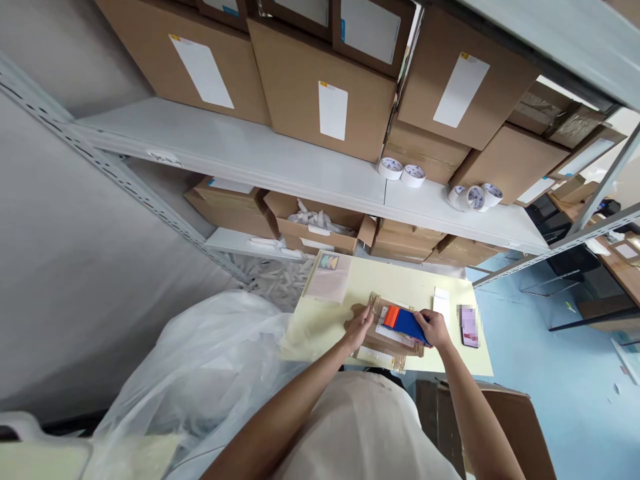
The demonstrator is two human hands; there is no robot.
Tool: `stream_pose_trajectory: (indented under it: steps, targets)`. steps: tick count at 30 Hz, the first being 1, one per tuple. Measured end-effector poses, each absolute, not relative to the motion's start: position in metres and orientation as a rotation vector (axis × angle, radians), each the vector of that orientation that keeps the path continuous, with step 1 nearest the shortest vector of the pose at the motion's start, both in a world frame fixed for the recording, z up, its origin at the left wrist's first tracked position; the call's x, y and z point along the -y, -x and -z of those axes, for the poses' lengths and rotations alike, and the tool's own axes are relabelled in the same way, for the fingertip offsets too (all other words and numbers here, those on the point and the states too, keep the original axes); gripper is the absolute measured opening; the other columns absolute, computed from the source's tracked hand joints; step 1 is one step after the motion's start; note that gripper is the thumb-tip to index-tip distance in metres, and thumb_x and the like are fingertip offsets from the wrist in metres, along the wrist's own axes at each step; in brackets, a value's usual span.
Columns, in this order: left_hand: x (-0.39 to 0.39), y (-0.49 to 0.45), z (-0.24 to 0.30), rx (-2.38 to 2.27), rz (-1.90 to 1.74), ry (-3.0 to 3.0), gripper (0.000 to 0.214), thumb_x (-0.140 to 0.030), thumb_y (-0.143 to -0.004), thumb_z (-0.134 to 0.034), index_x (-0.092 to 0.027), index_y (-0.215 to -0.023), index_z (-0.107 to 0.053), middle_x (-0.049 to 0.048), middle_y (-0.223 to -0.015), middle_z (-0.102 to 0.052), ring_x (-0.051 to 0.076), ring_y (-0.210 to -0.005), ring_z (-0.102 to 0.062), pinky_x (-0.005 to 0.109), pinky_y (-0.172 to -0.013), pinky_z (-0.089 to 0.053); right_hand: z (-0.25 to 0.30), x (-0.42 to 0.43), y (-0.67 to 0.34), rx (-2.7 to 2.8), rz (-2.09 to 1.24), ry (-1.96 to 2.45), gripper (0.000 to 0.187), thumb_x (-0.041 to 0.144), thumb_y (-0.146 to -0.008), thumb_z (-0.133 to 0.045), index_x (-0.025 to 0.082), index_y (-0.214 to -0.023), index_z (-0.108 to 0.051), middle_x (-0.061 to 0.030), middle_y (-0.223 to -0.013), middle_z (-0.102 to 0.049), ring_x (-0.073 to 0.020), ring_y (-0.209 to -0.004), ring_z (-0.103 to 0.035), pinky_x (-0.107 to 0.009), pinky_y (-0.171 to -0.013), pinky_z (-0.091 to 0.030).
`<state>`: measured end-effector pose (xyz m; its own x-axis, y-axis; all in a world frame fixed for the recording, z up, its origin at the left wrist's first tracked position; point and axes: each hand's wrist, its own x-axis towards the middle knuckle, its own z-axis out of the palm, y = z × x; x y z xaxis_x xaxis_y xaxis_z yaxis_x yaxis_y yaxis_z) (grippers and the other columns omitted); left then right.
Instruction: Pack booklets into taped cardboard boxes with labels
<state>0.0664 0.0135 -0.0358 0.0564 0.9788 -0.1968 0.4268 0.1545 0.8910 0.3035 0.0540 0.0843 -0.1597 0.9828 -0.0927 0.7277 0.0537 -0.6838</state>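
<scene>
A small cardboard box with a white label lies on the pale yellow table, tape shining on its edges. My left hand grips the box's left end, thumb near its upper corner. In my right hand is a blue and orange tape dispenser, held by its right end over the box. It covers part of the label; whether its orange end touches the cardboard, I cannot tell. Close to my body, another labelled flat piece shows under the box's near edge.
A phone and a white card lie at the table's right, a translucent sheet at its left. Beyond stands a shelf with large boxes and tape rolls. Plastic wrap bulges at left; an open carton stands lower right.
</scene>
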Motion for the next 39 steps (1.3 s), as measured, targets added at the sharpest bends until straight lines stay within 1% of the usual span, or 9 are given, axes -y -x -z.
stream_pose_trajectory:
  steps: [3, 6, 8, 10, 13, 16, 21, 34, 39]
  targets:
    - [-0.013, -0.065, 0.027, -1.461, -0.607, -1.511, 0.087, -0.066, -0.088, -0.036, -0.015, -0.154, -0.012, 0.0216, -0.157, -0.025, 0.031, -0.145, -0.028, 0.051, -0.112, -0.032, -0.082, -0.053, -0.305, 1.919, -0.881, 1.710, 0.059, 0.072, -0.080, -0.044, 0.019, -0.060, -0.062, -0.0047, -0.056, -0.060, -0.0171, -0.052, -0.050, -0.028, -0.049, -0.037]
    - [-0.027, -0.059, 0.008, -1.370, -0.461, -1.917, 0.142, -0.076, -0.053, -0.070, -0.010, -0.153, 0.007, 0.0271, -0.160, 0.002, 0.040, -0.148, 0.000, 0.060, -0.115, -0.016, -0.080, -0.053, -0.305, 1.919, -0.897, 1.698, 0.059, 0.073, -0.080, -0.045, 0.020, -0.058, -0.060, -0.0038, -0.054, -0.059, -0.0168, -0.051, -0.049, -0.028, -0.049, -0.037]
    - [-0.042, -0.059, -0.005, -1.268, -0.353, -2.199, 0.154, -0.072, -0.038, -0.077, -0.009, -0.153, 0.004, 0.0277, -0.160, 0.006, 0.043, -0.147, 0.007, 0.061, -0.116, -0.005, -0.079, -0.054, -0.306, 1.920, -0.903, 1.689, 0.059, 0.073, -0.080, -0.045, 0.020, -0.058, -0.059, -0.0036, -0.053, -0.058, -0.0167, -0.050, -0.049, -0.028, -0.048, -0.036]
    - [-0.056, -0.062, -0.013, -1.184, -0.237, -2.339, 0.151, -0.065, -0.035, -0.080, -0.010, -0.153, -0.004, 0.0273, -0.160, -0.005, 0.043, -0.147, 0.000, 0.060, -0.116, -0.002, -0.079, -0.054, -0.306, 1.928, -0.905, 1.687, 0.058, 0.071, -0.081, -0.044, 0.020, -0.059, -0.060, -0.0040, -0.054, -0.060, -0.0171, -0.051, -0.051, -0.028, -0.049, -0.038]
    - [-0.064, -0.066, -0.015, -1.158, -0.193, -2.392, 0.137, -0.051, -0.037, -0.083, -0.014, -0.151, -0.016, 0.0235, -0.153, -0.031, 0.043, -0.143, -0.023, 0.055, -0.117, -0.009, -0.082, -0.054, -0.308, 1.987, -0.917, 1.657, 0.051, 0.065, -0.082, -0.048, 0.019, -0.069, -0.067, -0.0055, -0.063, -0.067, -0.0190, -0.058, -0.058, -0.029, -0.055, -0.042]
    - [-0.060, -0.064, -0.014, -1.189, -0.218, -2.402, 0.128, -0.044, -0.040, -0.082, -0.015, -0.149, -0.022, 0.0209, -0.145, -0.040, 0.042, -0.136, -0.033, 0.053, -0.116, -0.016, -0.088, -0.055, -0.308, 2.101, -0.924, 1.630, 0.041, 0.059, -0.078, -0.058, 0.020, -0.079, -0.071, -0.0062, -0.073, -0.072, -0.0208, -0.066, -0.064, -0.029, -0.061, -0.045]
    - [-0.048, -0.057, -0.020, -1.262, -0.168, -2.394, 0.120, -0.039, -0.041, -0.081, -0.020, -0.146, -0.027, 0.0187, -0.141, -0.043, 0.040, -0.133, -0.037, 0.055, -0.115, -0.015, -0.100, -0.064, -0.302, 2.260, -0.912, 1.625, 0.032, 0.051, -0.079, -0.061, 0.022, -0.077, -0.073, -0.0044, -0.070, -0.072, -0.0185, -0.063, -0.063, -0.027, -0.059, -0.045]
    - [-0.010, -0.002, -0.031, -1.570, -0.057, -2.301, 0.116, -0.044, -0.048, -0.079, -0.013, -0.147, -0.029, 0.0226, -0.142, -0.044, 0.041, -0.130, -0.040, 0.057, -0.115, -0.012, -0.094, -0.102, -0.383, 2.450, -0.890, 1.588, 0.033, 0.051, -0.076, -0.060, 0.021, -0.080, -0.074, -0.0071, -0.077, -0.075, -0.0222, -0.065, -0.066, -0.031, -0.062, -0.048]
    - [-0.007, -0.026, -0.029, -1.669, 0.041, -2.336, 0.124, -0.045, -0.050, -0.079, -0.008, -0.152, -0.018, 0.0278, -0.155, -0.025, 0.043, -0.144, -0.019, 0.059, -0.115, 0.003, -0.063, -0.107, -0.383, 2.502, -0.944, 1.583, 0.031, 0.047, -0.078, -0.059, 0.021, -0.085, -0.073, -0.0066, -0.075, -0.073, -0.0202, -0.064, -0.063, -0.028, -0.059, -0.043]
